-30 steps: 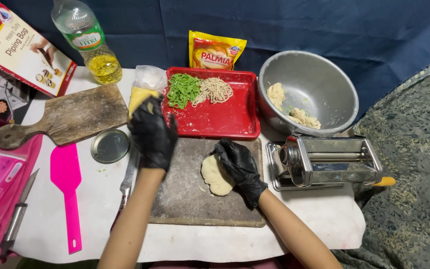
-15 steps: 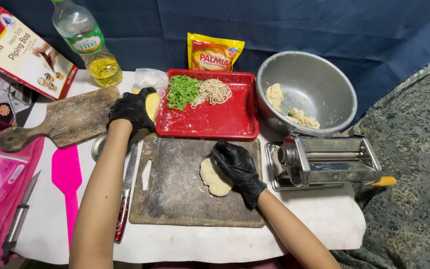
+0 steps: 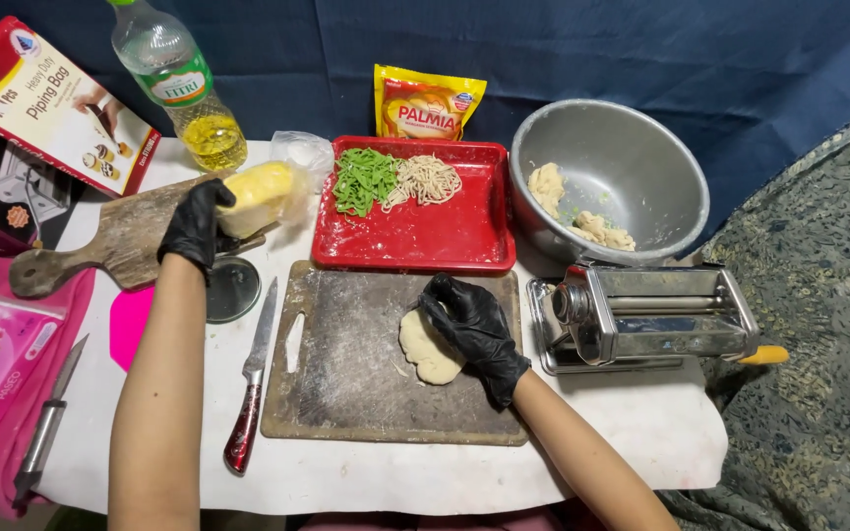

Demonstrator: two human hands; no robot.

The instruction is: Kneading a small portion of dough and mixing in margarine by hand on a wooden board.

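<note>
Dough work looks mid-way: the left hand [image 3: 194, 224], gloved black, closes around a plastic bag of yellow flour [image 3: 260, 197] above the wooden paddle board [image 3: 120, 246], just beside the oil bottle [image 3: 184, 84]. A knife [image 3: 253, 388] lies close along the dark cutting board [image 3: 346, 374]. The right hand [image 3: 474, 329] presses flat on the dough piece [image 3: 425, 346], fingers spread, gripping nothing. Dusting seems next; room is tight between red tray [image 3: 415, 236] and pasta roller [image 3: 641, 315].
</note>
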